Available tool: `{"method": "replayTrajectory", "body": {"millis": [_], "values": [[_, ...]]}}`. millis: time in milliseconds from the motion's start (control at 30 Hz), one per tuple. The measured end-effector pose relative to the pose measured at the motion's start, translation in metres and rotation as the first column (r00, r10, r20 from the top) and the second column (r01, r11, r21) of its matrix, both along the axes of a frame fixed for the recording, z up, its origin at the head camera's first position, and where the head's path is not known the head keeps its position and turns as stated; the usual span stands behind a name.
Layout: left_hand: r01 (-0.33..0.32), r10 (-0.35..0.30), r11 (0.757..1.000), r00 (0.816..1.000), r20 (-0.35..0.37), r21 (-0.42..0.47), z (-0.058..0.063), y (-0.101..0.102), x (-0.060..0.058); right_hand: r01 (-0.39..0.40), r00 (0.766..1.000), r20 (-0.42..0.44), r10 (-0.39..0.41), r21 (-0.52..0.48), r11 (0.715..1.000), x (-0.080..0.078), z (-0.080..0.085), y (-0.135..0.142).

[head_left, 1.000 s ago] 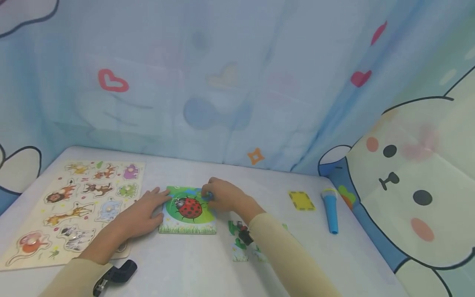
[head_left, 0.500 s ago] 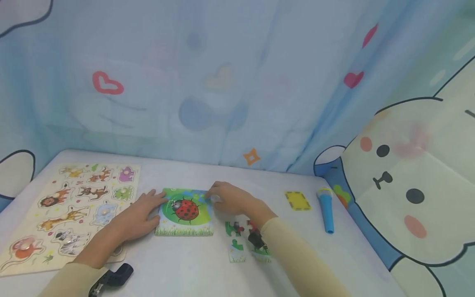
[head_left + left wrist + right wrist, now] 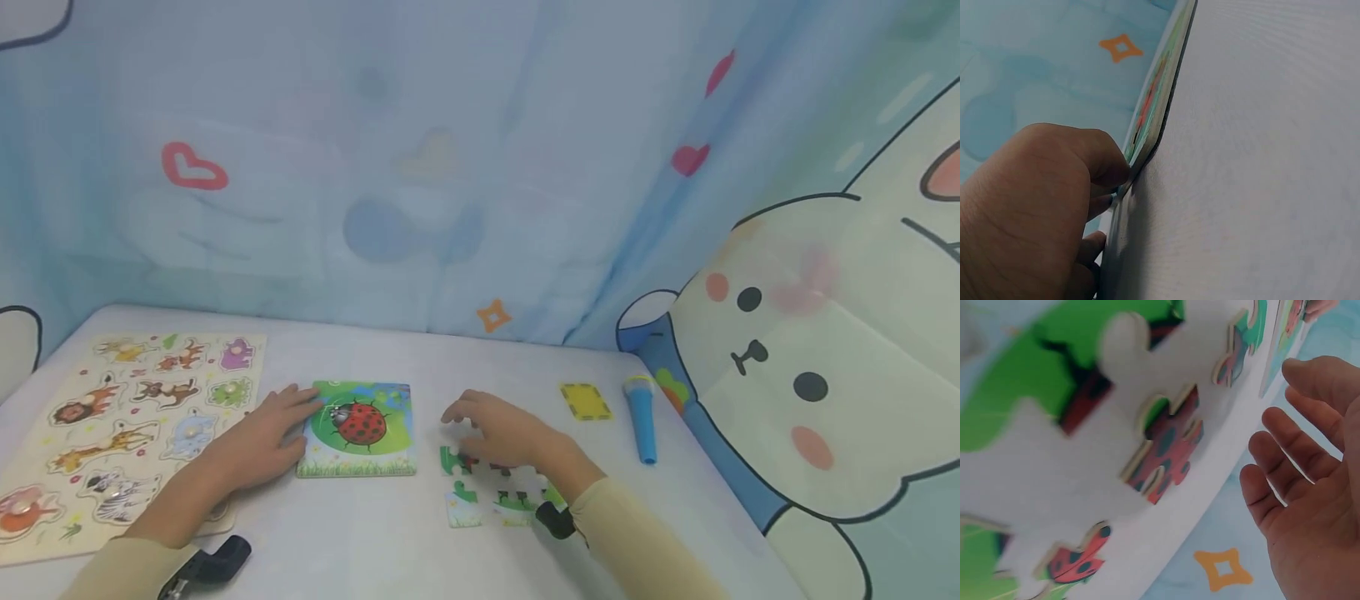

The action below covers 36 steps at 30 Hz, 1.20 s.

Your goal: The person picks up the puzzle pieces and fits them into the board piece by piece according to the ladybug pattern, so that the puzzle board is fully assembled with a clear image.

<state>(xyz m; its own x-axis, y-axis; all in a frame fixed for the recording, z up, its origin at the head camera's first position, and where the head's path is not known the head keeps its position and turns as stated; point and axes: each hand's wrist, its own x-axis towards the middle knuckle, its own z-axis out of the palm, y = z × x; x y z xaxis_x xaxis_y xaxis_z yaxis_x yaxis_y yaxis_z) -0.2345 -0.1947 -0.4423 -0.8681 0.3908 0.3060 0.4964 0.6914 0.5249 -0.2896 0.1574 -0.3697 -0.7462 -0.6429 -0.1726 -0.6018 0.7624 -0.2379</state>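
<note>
A square ladybug puzzle board [image 3: 360,429] lies flat on the white table. My left hand [image 3: 262,437] touches the board's left edge with its fingers extended; in the left wrist view that hand's fingertips [image 3: 1113,169] meet the board's corner. To the right of the board, my right hand [image 3: 498,429] hovers over loose jigsaw pieces, its fingers loosely bent and holding nothing. In the right wrist view a red spotted jigsaw piece [image 3: 1169,444] lies in front of the open palm, among several green and red ones. Part of the loose group is hidden under the right hand in the head view.
A wooden animal peg puzzle [image 3: 142,433] covers the table's left side, under the left forearm. On the right are a yellow square [image 3: 586,402] and a blue toy microphone [image 3: 641,419]. A patterned curtain [image 3: 375,167] hangs behind the table.
My right hand has left the board's upper right corner and moved right, over the loose pieces. My left hand stays at the board's left edge. The head view has turned slightly right.
</note>
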Motion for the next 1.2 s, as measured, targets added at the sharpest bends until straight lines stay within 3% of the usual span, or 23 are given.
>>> {"method": "replayTrajectory", "body": {"millis": [167,367,533,700,900,1200], "values": [[-0.001,0.001,1.0,1.0,0.004,-0.001,0.002,-0.001,0.003,-0.009,1.0,0.019,0.009,-0.008,1.0,0.012,-0.003,0.007],[-0.013,0.013,1.0,1.0,0.009,0.0,0.004,-0.002,0.005,-0.078,0.996,-0.035,0.079,0.024,0.997,0.02,-0.009,0.011],[-0.014,0.014,1.0,1.0,0.015,0.0,0.004,-0.001,0.005,-0.053,0.996,-0.066,0.055,0.034,0.998,0.022,-0.013,0.013],[-0.009,0.009,1.0,1.0,0.018,0.005,0.002,0.0,0.002,-0.055,0.995,-0.082,0.057,0.028,0.998,0.019,-0.011,0.012],[-0.014,0.014,1.0,0.999,0.036,0.003,0.001,0.0,0.001,-0.107,0.98,-0.168,0.105,-0.003,0.994,0.01,-0.009,0.006],[-0.017,0.016,1.0,1.0,0.027,0.006,-0.001,0.0,0.001,-0.203,0.964,-0.189,0.189,-0.058,0.977,-0.003,-0.005,-0.029]]}}
